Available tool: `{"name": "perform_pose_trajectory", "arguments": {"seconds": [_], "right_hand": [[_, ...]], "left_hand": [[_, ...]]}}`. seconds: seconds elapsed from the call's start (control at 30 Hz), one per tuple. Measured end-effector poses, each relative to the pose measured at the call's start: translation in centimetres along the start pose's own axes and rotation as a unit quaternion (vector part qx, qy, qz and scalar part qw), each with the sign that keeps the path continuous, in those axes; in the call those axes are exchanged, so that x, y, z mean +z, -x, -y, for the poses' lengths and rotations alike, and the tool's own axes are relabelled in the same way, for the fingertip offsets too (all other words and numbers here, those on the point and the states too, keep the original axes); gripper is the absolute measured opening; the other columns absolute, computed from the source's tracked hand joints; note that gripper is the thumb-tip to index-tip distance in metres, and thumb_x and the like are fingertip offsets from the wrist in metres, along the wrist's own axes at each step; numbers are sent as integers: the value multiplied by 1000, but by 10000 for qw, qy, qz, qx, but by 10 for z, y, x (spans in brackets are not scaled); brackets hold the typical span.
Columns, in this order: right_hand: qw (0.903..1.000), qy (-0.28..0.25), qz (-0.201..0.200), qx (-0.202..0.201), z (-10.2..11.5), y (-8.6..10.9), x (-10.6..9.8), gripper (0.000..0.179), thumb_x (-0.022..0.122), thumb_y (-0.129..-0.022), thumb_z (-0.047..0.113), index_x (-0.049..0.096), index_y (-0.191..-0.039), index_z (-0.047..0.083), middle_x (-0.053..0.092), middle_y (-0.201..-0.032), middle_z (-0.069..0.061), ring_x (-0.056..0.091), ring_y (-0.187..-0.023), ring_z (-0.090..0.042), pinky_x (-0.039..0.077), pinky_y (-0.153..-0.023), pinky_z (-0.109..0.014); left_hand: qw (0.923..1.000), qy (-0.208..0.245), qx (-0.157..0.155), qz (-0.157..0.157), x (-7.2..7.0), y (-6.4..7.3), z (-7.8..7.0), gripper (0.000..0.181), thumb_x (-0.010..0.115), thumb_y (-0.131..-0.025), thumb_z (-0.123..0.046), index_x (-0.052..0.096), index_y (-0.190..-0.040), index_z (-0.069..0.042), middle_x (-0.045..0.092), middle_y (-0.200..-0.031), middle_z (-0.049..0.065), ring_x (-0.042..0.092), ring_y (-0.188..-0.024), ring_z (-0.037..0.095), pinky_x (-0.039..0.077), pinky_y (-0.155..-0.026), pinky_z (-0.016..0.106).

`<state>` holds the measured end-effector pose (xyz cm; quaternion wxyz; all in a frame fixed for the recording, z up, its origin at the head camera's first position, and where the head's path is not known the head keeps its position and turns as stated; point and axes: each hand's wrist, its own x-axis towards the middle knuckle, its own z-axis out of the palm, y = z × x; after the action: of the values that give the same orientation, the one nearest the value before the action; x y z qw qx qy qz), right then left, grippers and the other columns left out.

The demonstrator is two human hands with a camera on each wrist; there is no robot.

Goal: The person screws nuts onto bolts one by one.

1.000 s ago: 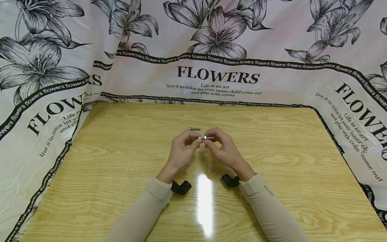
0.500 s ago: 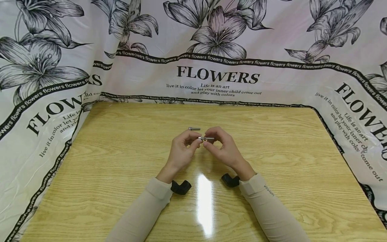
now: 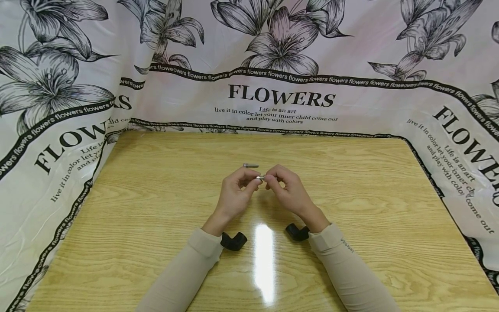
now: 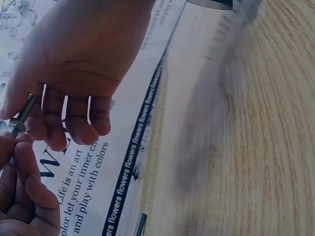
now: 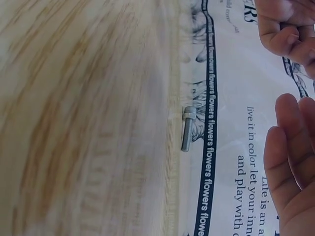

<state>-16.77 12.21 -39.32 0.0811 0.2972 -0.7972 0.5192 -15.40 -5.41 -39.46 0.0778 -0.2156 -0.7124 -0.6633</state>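
In the head view, my left hand [image 3: 236, 190] pinches the head end of a silver bolt [image 3: 260, 177] between thumb and fingertips. The thumb and fingers of my right hand [image 3: 289, 190] close on the bolt's shaft from the other side, covering most of it. A hex nut [image 4: 17, 126] sits partway along the threads in the left wrist view, where the right hand's thumb and index finger lie on either side of it. Much of both hands falls outside the right wrist view, which does not show the held bolt.
Beyond the hands, a second silver bolt [image 3: 251, 165] lies on its side on the wood-grain table [image 3: 163, 242]. A white flower-printed cloth [image 3: 187, 95] borders the table at the back and sides. Black wrist devices [image 3: 234, 242] stick out near both cuffs.
My right thumb and fingers have shifted over the bolt, so the shaft and nut seen earlier are now mostly covered. My left hand has stayed in place.
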Motion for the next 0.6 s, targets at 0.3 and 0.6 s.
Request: {"name": "perform_pose_trajectory", "arguments": {"seconds": [0.3,0.6], "right_hand": [[9999,-112,54,-77,-1,2,0,20,63,-87,-7,57,-106,-7,61,-101,-15,61,-88,-25,51,-78,-43],[9995,158,-73,-264,-2,0,0,14,56,-92,-7,62,-86,4,59,-81,-12,54,-77,-18,46,-72,-29]], "left_hand": [[10000,38,76,17,-1,0,1,12,60,-89,8,62,-100,11,64,-90,24,61,-74,38,53,-68,39],[9998,13,200,40,0,0,1,11,60,-89,8,62,-100,12,64,-89,25,61,-73,40,53,-67,42]]}}
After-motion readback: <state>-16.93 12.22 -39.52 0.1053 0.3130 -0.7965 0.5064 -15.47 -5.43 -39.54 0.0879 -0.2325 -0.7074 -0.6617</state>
